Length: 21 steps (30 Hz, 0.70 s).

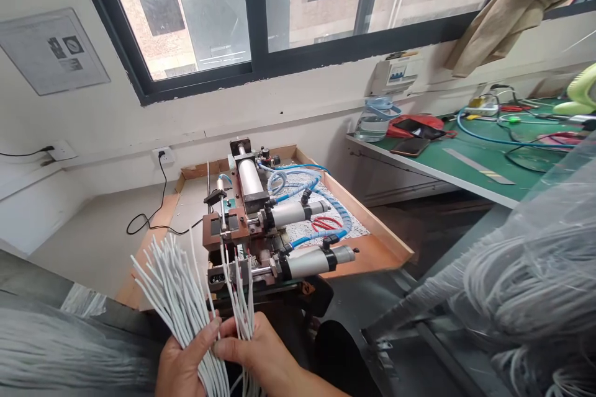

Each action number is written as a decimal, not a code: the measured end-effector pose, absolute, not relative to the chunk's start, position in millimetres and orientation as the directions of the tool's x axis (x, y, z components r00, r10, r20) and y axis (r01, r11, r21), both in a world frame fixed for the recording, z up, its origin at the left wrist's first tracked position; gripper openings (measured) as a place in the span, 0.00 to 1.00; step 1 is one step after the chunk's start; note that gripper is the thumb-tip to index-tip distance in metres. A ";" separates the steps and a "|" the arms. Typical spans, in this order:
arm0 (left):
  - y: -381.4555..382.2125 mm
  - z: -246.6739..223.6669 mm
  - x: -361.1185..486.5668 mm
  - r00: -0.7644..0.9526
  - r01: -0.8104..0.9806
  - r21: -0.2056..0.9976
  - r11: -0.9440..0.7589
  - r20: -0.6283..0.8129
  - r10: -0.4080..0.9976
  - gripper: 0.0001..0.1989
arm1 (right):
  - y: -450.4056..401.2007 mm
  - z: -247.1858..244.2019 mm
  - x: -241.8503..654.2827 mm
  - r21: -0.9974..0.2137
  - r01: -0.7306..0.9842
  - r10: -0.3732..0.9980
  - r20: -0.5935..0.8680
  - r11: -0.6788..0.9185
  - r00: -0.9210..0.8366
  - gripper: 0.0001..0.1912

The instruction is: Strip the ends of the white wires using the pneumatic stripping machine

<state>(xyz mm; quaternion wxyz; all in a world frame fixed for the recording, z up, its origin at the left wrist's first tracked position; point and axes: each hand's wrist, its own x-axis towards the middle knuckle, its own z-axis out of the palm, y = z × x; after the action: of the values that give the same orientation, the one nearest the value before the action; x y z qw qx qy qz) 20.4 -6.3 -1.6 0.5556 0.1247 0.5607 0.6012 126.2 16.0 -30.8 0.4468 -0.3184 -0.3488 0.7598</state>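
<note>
Head view: left hand (183,365) grips thick splayed fan of smooth white cables (173,288); right hand (263,350) pinches slimmer cable bundle (243,313), near silvery pneumatic cylinders (314,263).

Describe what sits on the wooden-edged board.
The wooden-edged board bears a machine with silver cylinders, blue hoses and a red coil. What lies under the machine is covered; white wires in the left hand hide more of the board.
</note>
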 end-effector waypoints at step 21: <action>1.5 1.2 13.6 -0.456 -0.478 0.848 0.231 -0.464 0.759 0.11 | 32.5 -28.9 124.8 -0.718 -0.575 0.917 -0.352 -0.394 -0.188 0.07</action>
<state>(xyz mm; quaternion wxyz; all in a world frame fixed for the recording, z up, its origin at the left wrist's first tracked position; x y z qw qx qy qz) 13.6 1.5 1.2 0.5080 0.1178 0.5979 0.6087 124.8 32.5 -28.9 0.5048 -0.3890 -0.2199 0.7385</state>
